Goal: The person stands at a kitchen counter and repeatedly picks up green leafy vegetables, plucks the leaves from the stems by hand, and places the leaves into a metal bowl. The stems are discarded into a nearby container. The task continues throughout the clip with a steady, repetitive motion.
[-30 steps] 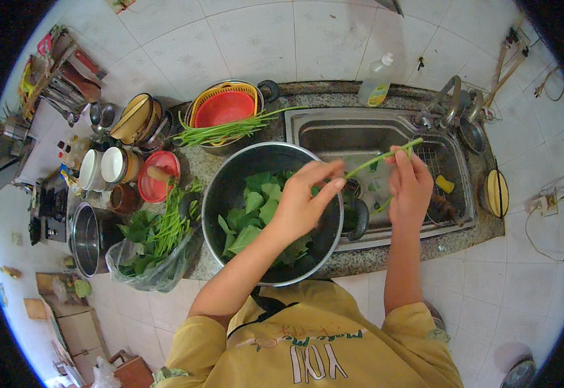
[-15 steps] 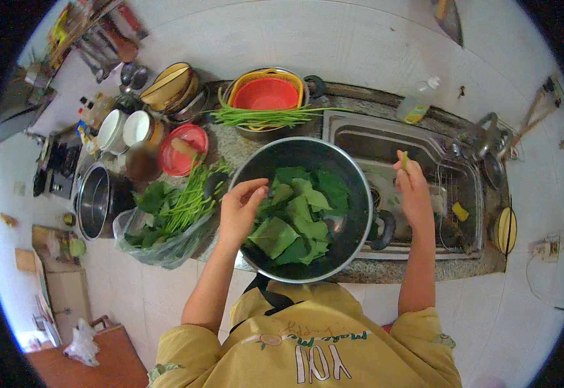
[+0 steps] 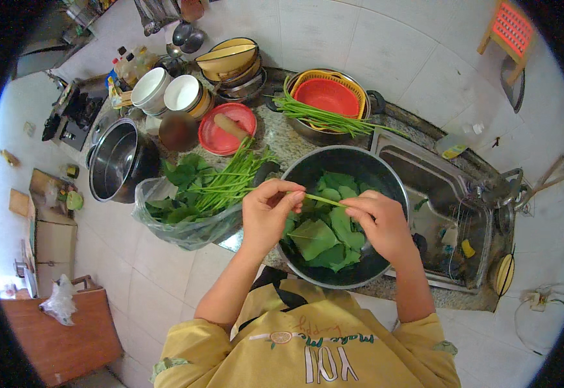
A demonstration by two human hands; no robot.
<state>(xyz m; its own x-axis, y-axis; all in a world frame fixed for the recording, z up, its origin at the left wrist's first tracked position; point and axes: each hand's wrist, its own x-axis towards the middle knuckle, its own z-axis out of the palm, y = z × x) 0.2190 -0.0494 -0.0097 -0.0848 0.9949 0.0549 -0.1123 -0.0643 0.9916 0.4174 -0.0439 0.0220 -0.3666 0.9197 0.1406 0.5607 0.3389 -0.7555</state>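
Observation:
My left hand and my right hand pinch the two ends of a thin green stem, held level over the near side of a large dark metal bowl. Torn green leaves lie in the bowl beneath both hands. To the left, a clear plastic bag holds a bunch of leafy greens with long stems, close to my left hand.
A steel sink sits to the right of the bowl. Behind are a red-and-yellow colander with long green stalks across it, a red plate, stacked bowls, and a steel pot at the left.
My left hand left the bowl and my right hand came back from over the sink; both now meet above the bowl, holding a stem between them. The view has shifted.

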